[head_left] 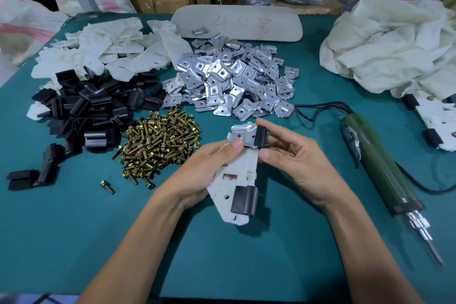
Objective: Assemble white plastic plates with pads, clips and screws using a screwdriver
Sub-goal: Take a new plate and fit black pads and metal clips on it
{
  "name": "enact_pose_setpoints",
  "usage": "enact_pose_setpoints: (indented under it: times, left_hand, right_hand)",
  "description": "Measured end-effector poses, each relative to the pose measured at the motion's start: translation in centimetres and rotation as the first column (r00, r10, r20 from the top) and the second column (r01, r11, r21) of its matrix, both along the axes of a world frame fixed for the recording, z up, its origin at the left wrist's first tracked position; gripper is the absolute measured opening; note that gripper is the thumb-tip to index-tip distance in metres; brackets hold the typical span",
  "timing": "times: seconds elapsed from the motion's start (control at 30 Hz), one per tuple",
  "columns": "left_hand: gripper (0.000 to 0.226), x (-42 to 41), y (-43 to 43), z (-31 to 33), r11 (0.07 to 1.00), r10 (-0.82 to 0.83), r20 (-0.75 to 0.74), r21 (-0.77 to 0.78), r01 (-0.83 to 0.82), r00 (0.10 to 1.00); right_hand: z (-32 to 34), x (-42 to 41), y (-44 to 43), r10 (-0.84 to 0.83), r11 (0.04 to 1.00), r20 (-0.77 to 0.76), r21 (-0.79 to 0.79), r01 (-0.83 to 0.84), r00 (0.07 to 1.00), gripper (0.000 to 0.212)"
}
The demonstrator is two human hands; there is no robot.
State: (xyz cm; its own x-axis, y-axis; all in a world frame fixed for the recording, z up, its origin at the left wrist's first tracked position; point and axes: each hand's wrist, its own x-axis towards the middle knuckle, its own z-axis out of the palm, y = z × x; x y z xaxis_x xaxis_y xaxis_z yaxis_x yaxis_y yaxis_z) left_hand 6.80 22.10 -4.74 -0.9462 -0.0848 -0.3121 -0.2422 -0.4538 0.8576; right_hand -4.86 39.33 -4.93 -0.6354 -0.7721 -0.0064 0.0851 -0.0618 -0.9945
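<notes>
Stock occupies the left half of the teal tabletop point(74, 229). A heap of white plastic plates point(103, 52) sits at the far left corner, with a heap of black plastic pads point(91, 106) in front of it. A pile of brass-coloured screws point(158, 140) lies toward the middle, with a heap of bright metal clips point(229, 81) behind it.

At mid-tabletop, the left hand point(209, 168) grips the held white plate point(237, 173), fingers curled beneath it. Its thumb presses on the seated metal clip point(243, 134) at the plate's far end. The near-end black pad point(244, 201) is already fitted. The right hand point(291, 155) pinches the far-end black pad point(261, 137) between thumb and forefinger, beside the clip. Whether it is fully seated cannot be told.

The green electric screwdriver point(380, 163) lies unheld toward the right edge. Finished white plates point(436, 121) lie at that edge.

Assessment: no screw shows in the held plate, so screw insertion and driving appear to remain. The heaps suggest many plates are left.
</notes>
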Motion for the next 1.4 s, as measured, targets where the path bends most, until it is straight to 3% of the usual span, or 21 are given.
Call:
enact_pose_setpoints:
  times: [0.23, 0.6, 0.7, 0.77, 0.83, 0.9, 1.0, 1.07, 1.2, 1.3, 1.4]
  left_hand:
    - [0.045, -0.1, 0.0, -0.4, 0.999, 0.012, -0.003, -0.038, -0.012, 1.000]
    - [0.035, -0.2, -0.1, -0.4, 0.993, -0.020, -0.009, -0.119, 0.018, 1.000]
    - [0.046, -0.4, 0.2, -0.7, 0.972, 0.038, 0.015, -0.232, -0.033, 0.999]
    - [0.050, -0.5, 0.4, -0.7, 0.885, 0.096, 0.019, -0.459, -0.076, 0.995]
    - [0.047, -0.6, 0.4, -0.7, 0.678, 0.117, -0.028, -0.728, -0.100, 0.993]
    - [0.039, -0.9, 0.2, -0.2, 0.434, 0.135, -0.105, -0.888, -0.154, 0.985]
    - [0.024, -2.6, -1.2, 0.5, 0.228, 0.198, -0.222, -0.937, -0.265, 0.955]
    - [0.020, -4.4, -3.0, 0.7, 0.154, 0.285, -0.228, -0.948, -0.279, 0.931]
    - [0.034, -7.6, -6.0, 0.7, 0.041, 0.368, -0.184, -0.976, -0.213, 0.911]
    - [0.043, -9.0, -7.4, 0.9, -0.118, 0.209, -0.152, -0.985, -0.130, 0.966]
    - [0.056, -9.6, -8.7, 1.2, -0.260, 0.048, 0.004, -0.965, 0.017, 0.999]
  right_hand:
    - [-0.3, 0.0, -0.1, 0.002, 1.000, 0.005, -0.004, -0.002, 1.000, 0.058]
    - [-0.6, -0.4, 0.1, 0.012, 1.000, 0.108, -0.027, -0.009, 0.994, 0.052]
    - [-0.7, -0.6, 0.0, 0.002, 1.000, 0.131, -0.025, 0.001, 0.991, 0.050]
    - [-0.7, -1.0, 0.1, -0.018, 1.000, 0.141, -0.011, 0.020, 0.990, 0.051]
    - [-0.8, -1.2, 0.3, -0.034, 0.999, 0.118, 0.022, 0.032, 0.992, 0.050]
    - [-1.0, -1.5, 0.4, -0.050, 0.997, 0.072, 0.068, 0.046, 0.996, 0.049]
    - [-1.3, -1.6, 0.3, -0.074, 0.988, 0.031, 0.137, 0.069, 0.997, 0.050]
    - [-1.4, -1.5, 0.3, -0.099, 0.978, -0.015, 0.183, 0.100, 0.995, 0.052]
    - [-1.3, -1.3, 0.0, -0.175, 0.949, -0.170, 0.231, 0.212, 0.970, 0.052]
    - [-1.5, -1.6, 0.0, -0.251, 0.939, -0.150, 0.201, 0.278, 0.956, 0.048]
    - [-1.5, -1.7, 0.0, -0.267, 0.939, -0.119, 0.193, 0.286, 0.956, 0.044]
